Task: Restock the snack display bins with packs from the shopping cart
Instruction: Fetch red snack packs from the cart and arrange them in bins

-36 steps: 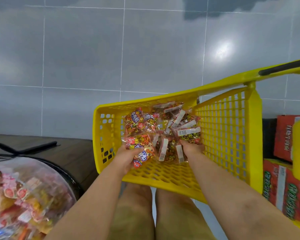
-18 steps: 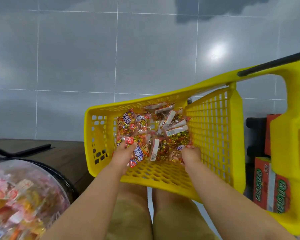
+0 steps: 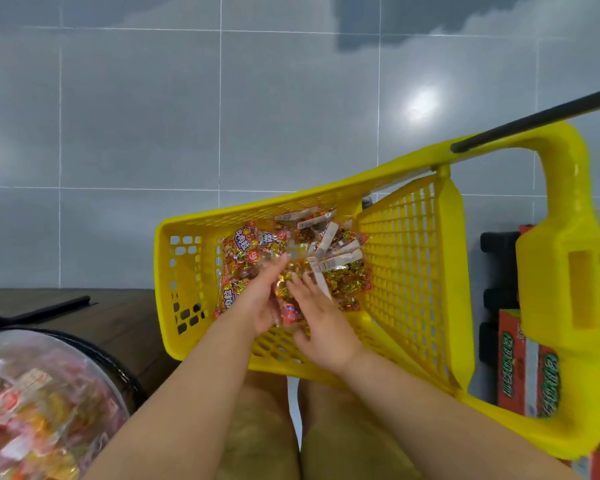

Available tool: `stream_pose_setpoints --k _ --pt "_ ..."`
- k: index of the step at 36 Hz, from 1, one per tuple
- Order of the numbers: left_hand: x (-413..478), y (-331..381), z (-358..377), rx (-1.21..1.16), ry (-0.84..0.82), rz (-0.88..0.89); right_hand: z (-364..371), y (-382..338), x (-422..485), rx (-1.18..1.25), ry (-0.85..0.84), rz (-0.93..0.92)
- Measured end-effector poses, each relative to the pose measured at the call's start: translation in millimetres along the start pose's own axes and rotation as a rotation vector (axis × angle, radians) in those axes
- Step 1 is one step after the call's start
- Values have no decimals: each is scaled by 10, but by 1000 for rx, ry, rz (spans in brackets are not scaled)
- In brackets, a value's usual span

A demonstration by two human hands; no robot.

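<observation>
snack bin (image 3: 49, 393) cut off at left edge | pack (image 3: 289, 312) mostly hidden behind fingers (image 3: 305, 285) | grip perhaps, unclear
</observation>
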State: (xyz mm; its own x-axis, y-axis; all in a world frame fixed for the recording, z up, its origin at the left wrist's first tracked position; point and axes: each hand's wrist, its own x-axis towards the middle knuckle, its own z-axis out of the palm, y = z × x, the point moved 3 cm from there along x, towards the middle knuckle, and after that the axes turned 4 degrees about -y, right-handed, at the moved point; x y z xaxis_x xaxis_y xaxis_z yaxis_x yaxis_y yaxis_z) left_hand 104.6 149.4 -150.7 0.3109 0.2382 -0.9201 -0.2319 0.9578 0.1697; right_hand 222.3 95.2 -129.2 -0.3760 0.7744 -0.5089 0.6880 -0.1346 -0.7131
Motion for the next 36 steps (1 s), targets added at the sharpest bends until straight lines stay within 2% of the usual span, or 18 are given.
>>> stream_pose_setpoints --k 3,4,6,10,12,14,18,23,28,32,36 --pt "33 -65 -86 45 109 -43 -20 -2 -41 236 -109 2" --pt "35 -90 -110 48 136 -47 -44 14 -42 341 -105 15" --pt "45 -138 -152 21 167 -33 -118 107 -13 471 11 82" --pt "71 -214 -225 -48 223 10 -320 545 167 368 363 453" --pt "85 -235 -246 -97 235 45 -369 778 273 309 374 628" --pt "81 -236 -289 -120 274 91 -356 966 362 254 289 729" --pt "54 -233 -424 -95 343 138 -270 1098 449 94 199 775" --pt "25 -251 -569 -60 425 166 -172 1097 407 29 275 817" --pt "-70 -297 -672 -84 472 153 -176 1023 343 462 341 761" --pt "-260 -320 -694 -101 492 175 -245 802 297 564 247 727" --pt "-544 -269 -697 -148 469 214 -372 363 310 580 204 543"
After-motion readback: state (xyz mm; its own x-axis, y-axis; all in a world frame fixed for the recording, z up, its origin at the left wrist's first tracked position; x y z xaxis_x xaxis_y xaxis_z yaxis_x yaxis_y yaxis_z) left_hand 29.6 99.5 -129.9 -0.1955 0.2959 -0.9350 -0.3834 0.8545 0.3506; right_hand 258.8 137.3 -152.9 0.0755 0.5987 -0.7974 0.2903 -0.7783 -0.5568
